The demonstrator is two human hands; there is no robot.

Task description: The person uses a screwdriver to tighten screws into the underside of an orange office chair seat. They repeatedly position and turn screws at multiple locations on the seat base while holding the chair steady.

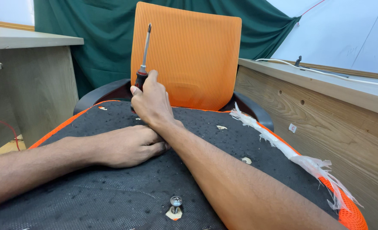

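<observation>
My right hand (151, 102) grips the screwdriver (143, 59), shaft pointing up and away over the seat (112, 191); my left hand (129, 145) rests flat just beneath it, holding nothing.

Screwdriver (144, 59), red-black handle, shaft upright, above black seat underside (112, 191)

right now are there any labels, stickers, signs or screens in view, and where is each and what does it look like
Small sticker: on the wooden panel at the right, beside the chair seat; squarish, white with a small red mark.
No packages, signs or screens show.
</observation>
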